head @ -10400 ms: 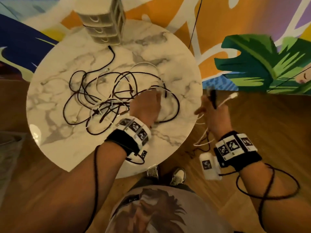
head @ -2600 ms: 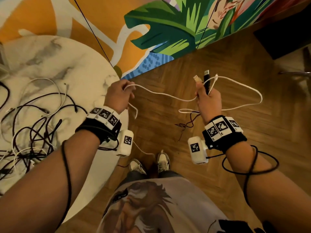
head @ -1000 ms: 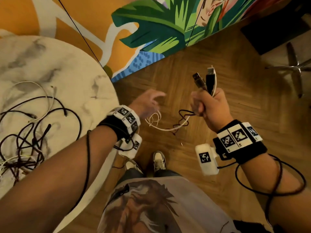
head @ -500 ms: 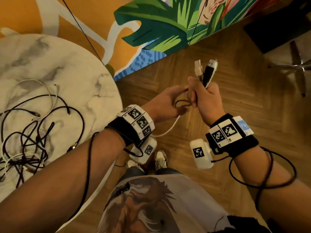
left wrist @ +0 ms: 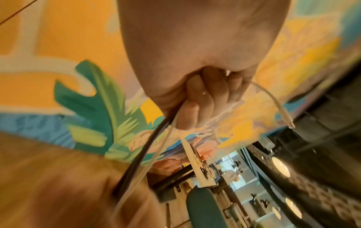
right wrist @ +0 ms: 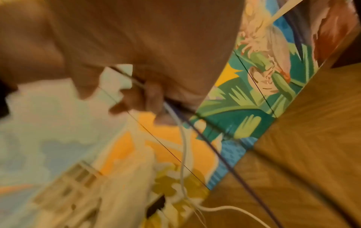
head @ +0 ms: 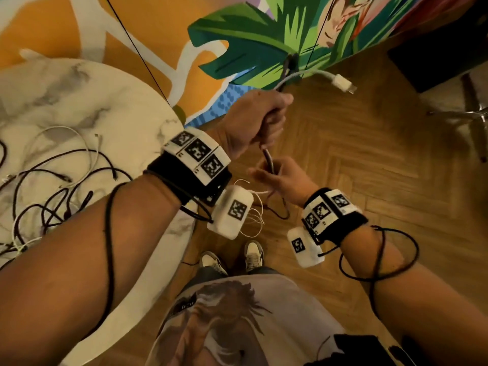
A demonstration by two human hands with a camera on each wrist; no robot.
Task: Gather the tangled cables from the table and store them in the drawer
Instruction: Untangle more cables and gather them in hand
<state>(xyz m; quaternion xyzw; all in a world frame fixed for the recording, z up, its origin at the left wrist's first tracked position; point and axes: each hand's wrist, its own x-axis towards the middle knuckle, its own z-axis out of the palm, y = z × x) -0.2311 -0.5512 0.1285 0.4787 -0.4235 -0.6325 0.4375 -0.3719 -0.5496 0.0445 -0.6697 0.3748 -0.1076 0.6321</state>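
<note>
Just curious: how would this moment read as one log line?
left hand: grips white and black cables | right hand: pinches them lower | round marble table: tangle remains

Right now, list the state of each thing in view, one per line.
left hand: gripping the cable bundle, raised.
right hand: pinching the bundle lower down.
white cable: held, plug end sticking out free.
dark cable: held, running between both hands.
remaining cables: tangled on the marble table.

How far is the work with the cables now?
Done: nothing is seen stored, and no drawer is in view. In hand: the left hand grips a white cable and a dark cable; the right hand pinches them lower down. Left: a tangle of cables lies on the marble table.
</note>
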